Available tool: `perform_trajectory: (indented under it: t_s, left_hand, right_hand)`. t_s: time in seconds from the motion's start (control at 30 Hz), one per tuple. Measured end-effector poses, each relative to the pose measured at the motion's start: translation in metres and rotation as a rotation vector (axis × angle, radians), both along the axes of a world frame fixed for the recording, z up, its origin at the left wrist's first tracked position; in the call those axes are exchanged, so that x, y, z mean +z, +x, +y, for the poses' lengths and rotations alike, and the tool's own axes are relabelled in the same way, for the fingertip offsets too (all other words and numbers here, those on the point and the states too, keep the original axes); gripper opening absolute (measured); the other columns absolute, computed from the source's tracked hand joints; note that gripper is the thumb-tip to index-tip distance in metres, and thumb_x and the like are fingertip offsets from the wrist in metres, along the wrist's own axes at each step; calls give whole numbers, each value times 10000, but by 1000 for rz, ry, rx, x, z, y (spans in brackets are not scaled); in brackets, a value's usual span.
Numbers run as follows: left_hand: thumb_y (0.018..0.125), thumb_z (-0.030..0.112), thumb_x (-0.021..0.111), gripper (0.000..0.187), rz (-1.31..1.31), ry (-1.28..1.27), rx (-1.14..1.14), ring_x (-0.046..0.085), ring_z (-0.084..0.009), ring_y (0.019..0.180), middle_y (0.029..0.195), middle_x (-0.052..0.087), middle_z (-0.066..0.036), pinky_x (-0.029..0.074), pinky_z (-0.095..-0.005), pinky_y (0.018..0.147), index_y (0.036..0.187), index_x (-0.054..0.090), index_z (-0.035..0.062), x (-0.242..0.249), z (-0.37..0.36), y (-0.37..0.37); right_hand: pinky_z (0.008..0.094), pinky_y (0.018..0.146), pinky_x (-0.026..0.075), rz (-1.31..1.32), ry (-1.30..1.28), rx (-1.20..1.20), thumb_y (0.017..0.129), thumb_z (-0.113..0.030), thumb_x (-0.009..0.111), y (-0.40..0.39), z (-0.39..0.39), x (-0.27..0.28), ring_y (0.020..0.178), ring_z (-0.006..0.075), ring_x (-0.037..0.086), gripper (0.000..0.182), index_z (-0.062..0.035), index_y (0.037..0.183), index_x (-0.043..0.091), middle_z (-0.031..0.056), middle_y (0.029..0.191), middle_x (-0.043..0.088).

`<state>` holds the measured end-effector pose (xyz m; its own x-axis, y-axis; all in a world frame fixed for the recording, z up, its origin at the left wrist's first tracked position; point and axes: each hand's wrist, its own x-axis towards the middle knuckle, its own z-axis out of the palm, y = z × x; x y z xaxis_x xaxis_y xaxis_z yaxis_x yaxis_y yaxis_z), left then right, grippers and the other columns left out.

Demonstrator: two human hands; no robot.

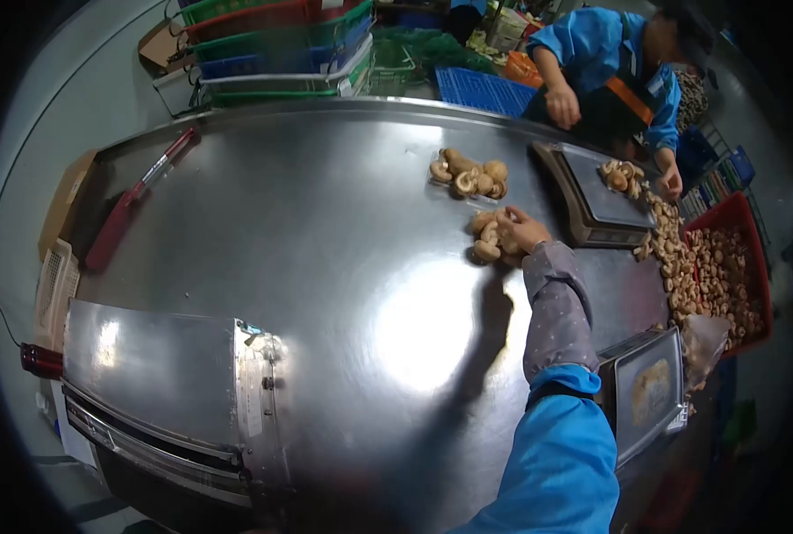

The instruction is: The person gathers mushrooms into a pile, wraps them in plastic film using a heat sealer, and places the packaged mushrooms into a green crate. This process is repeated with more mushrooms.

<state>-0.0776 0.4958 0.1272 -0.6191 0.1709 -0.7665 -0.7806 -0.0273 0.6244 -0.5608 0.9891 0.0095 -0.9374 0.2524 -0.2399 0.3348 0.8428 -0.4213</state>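
Note:
My right hand (527,233) reaches over the steel table (325,205), its fingers curled on the right side of a small batch of brown shiitake mushrooms (487,240). The hand and sleeve hide part of this batch. Just beyond it lies a second batch of mushrooms (469,174), with the edge of a clear tray showing around it. To the right of my hand stands a weighing scale (605,196) with some mushrooms (622,178) on its plate. My left hand is out of view.
A co-worker (592,53) in blue stands across the table, near loose mushrooms and a red crate (752,258). Another scale (647,392) sits right of my arm. A steel wrapping machine (160,374) occupies the near left, a dark red-handled tool (134,205) the far left. Stacked crates (280,44) stand behind.

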Motion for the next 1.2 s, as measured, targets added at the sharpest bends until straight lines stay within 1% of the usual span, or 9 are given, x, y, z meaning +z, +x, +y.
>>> perform_trajectory:
  t_s: [0.13, 0.2, 0.3, 0.47, 0.67, 0.73, 0.9, 1.0, 1.2]
  left_hand:
    - [861, 103, 621, 379, -35, 140, -114, 577, -148, 885, 1005, 592, -71, 480, -272, 779, 1211, 509, 9, 6, 13, -44]
    - [782, 28, 692, 383, 144, 96, -230, 542, -38, 788, 920, 599, -24, 459, -212, 745, 1140, 556, 10, -1, 36, -70]
    - [731, 41, 744, 818, 390, 64, -324, 521, -116, 885, 1138, 482, -79, 463, -269, 802, 1383, 251, 55, -14, 88, -103]
    - [505, 199, 888, 1292, 487, -323, -455, 395, -346, 1187, 1343, 259, -276, 408, -451, 951, 1419, -19, 90, -116, 143, -81]
    - [504, 149, 849, 1223, 576, -440, -498, 303, -411, 1245, 1323, 248, -272, 331, -428, 1036, 1415, 35, 93, -128, 155, -46]
    - [502, 156, 858, 1230, 583, -429, -517, 323, -399, 1240, 1315, 239, -263, 335, -420, 1038, 1419, 41, 112, -128, 158, -49]
    - [513, 199, 832, 1084, 561, -426, -599, 384, -368, 1187, 1251, 282, -219, 374, -384, 1019, 1388, 203, 85, -119, 157, -63]
    - [497, 221, 828, 1090, 602, -415, -592, 390, -368, 1173, 1247, 291, -221, 373, -386, 1014, 1388, 220, 68, -85, 132, -68]
    - [497, 203, 853, 1067, 707, -308, -362, 405, -344, 1180, 1259, 373, -237, 358, -375, 1000, 1376, 270, 44, 25, 13, -106]
  right_hand:
    - [352, 944, 413, 39, 9, 126, 802, -537, 524, 50, -21, -9, 1160, 274, 491, 543, -240, 1257, 524, 110, 1126, 617]
    - [389, 949, 396, 23, 42, 182, 804, -538, 527, 111, -57, 11, 1132, 300, 493, 532, -228, 1236, 540, 115, 1112, 616]
    - [460, 968, 343, 149, 83, 241, 784, -485, 597, 209, -91, -8, 1116, 373, 466, 495, -218, 1199, 562, 119, 1072, 602]
    - [453, 907, 324, 262, 46, 258, 744, -389, 656, 371, -154, 1, 1118, 379, 428, 466, -178, 1152, 580, 113, 1048, 560]
    - [454, 928, 354, 333, -87, 301, 789, -368, 626, 430, -158, 1, 1117, 366, 442, 490, -132, 1208, 529, 180, 1120, 532]
    - [408, 888, 414, 403, -198, -21, 852, -308, 581, 421, -125, -2, 1070, 349, 488, 417, -110, 1215, 520, 191, 1138, 519]
    - [307, 744, 467, 61, -418, 48, 898, -239, 512, 419, -95, -49, 797, 194, 558, 344, -132, 1225, 524, 109, 899, 575]
    - [345, 811, 459, -53, -601, -72, 889, -317, 478, 419, -118, -1, 927, 269, 584, 393, -155, 1246, 508, 172, 1025, 583]
    - [322, 695, 472, 48, -596, 157, 893, -302, 457, 357, -241, 143, 761, 198, 595, 381, -98, 1210, 516, 103, 874, 622]
